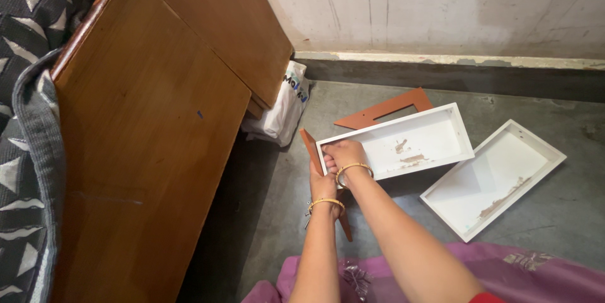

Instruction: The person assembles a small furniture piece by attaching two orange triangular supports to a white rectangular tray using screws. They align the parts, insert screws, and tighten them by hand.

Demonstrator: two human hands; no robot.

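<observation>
Clutter lay around my hands on the grey concrete floor (554, 215): a second white tray (498, 174) just right of the one I worked on, a brown cut-out frame (386, 109) behind it, a white plastic bag (283, 104) against the wooden bed board (151, 126) at left. My right grip (343, 153) was clamped on the near end of the white tray (403, 142). My left grip (322, 186) was closed around a brown wooden strip (310, 145) touching that tray's end. A stained plaster wall (441, 7) stood behind
</observation>
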